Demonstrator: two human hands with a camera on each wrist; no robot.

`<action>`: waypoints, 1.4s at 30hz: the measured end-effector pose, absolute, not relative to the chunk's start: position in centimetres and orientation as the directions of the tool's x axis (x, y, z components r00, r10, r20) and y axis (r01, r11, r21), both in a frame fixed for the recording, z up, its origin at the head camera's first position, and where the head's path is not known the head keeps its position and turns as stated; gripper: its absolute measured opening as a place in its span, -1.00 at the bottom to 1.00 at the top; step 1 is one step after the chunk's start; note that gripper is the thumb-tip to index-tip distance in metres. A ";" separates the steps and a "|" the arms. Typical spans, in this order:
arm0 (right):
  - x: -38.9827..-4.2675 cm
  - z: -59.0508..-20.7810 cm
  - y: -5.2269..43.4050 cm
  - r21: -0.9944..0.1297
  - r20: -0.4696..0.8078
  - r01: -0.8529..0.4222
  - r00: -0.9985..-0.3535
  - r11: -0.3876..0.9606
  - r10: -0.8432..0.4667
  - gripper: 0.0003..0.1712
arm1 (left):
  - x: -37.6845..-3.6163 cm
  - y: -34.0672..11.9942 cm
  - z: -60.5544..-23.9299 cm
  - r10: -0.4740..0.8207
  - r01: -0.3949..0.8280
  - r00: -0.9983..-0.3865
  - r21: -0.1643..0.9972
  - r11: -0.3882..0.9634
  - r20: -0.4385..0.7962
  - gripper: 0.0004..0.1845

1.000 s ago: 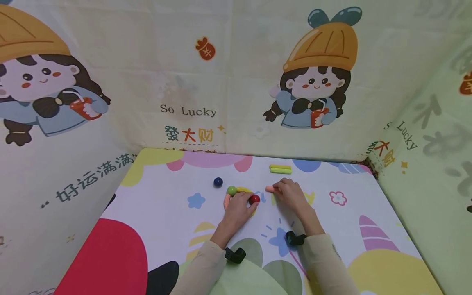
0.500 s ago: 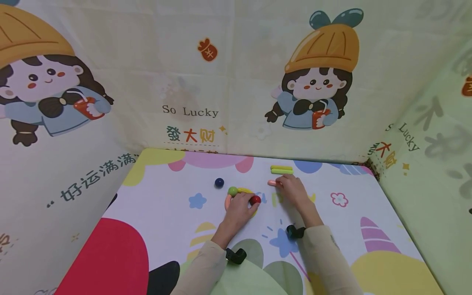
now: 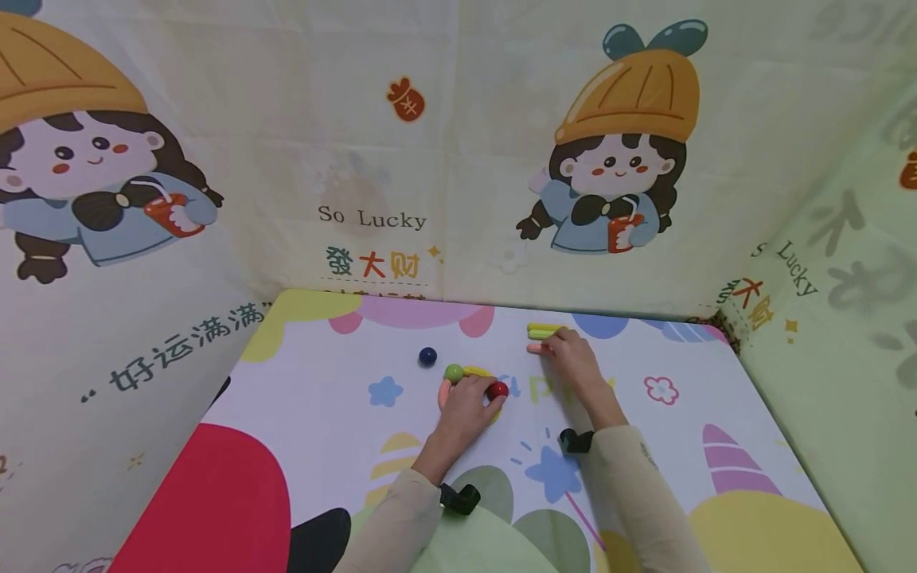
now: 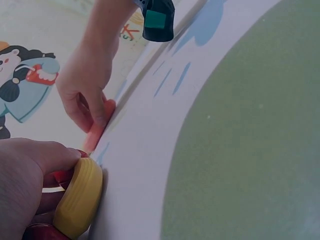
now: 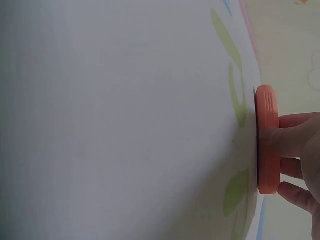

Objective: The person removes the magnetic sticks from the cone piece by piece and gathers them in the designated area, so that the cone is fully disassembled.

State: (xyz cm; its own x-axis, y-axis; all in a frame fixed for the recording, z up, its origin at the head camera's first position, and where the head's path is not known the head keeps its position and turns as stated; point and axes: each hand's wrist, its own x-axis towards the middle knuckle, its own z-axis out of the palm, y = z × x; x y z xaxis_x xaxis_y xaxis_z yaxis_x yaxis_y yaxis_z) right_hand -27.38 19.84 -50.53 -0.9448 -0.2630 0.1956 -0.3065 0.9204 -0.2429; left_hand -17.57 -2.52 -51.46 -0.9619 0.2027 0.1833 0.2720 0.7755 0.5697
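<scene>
In the head view my left hand (image 3: 466, 410) pinches a red ball (image 3: 497, 390) that is part of a small ring of balls and curved rods. A green ball (image 3: 454, 372), a yellow curved rod (image 3: 476, 372) and a pinkish-orange curved rod (image 3: 444, 393) show around it; my hand hides the rest. Another yellow curved rod (image 4: 79, 200) faces the left wrist camera, with a second red ball (image 4: 42, 232) below it. My right hand (image 3: 579, 366) grips a straight, ridged orange rod (image 5: 268, 112) between thumb and fingers, low over the mat.
Yellow and lime rods (image 3: 540, 330) lie side by side at the back, just beyond the right hand. A dark blue ball (image 3: 427, 356) sits apart, left of the ring. A printed mat (image 3: 322, 398) covers the table, and fabric walls (image 3: 473, 263) stand around it.
My right hand has moved away from me with the orange rod, closer to the yellow and lime rods. The left hand stays on the ring.
</scene>
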 end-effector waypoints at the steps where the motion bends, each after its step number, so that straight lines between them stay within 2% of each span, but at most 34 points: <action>1: -27.5 -50.5 19.9 -0.245 0.192 -0.298 -0.948 0.923 -0.255 -0.77 | -17.6 -2.5 -51.4 0.202 0.270 -0.963 0.571 0.775 0.180 -0.60; 13: -28.2 -50.4 19.9 -0.223 0.191 -0.282 -0.951 0.933 -0.242 -0.78 | -17.4 -2.5 -51.2 0.200 0.258 -0.966 0.569 0.781 0.163 -0.59; 23: -28.4 -50.3 19.9 -0.232 0.206 -0.302 -0.944 0.925 -0.257 -0.74 | -17.5 -2.5 -51.8 0.195 0.298 -0.952 0.576 0.761 0.236 -0.66; 28: -28.5 -50.4 20.0 -0.233 0.217 -0.314 -0.939 0.920 -0.266 -0.75 | -17.5 -2.5 -51.8 0.194 0.296 -0.953 0.578 0.760 0.233 -0.65; 42: -28.2 -50.5 20.0 -0.290 0.286 -0.324 -0.927 0.901 -0.241 -0.80 | -17.5 -2.4 -51.8 0.188 0.281 -0.958 0.577 0.767 0.217 -0.63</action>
State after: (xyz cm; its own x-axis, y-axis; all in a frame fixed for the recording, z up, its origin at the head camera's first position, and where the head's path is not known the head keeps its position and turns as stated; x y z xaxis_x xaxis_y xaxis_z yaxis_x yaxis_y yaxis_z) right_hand -28.21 20.00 -50.47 -0.9274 -0.2414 0.2857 -0.3238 0.9005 -0.2901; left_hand -17.45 -2.36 -51.77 -0.9579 0.1883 0.2168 0.2813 0.7671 0.5766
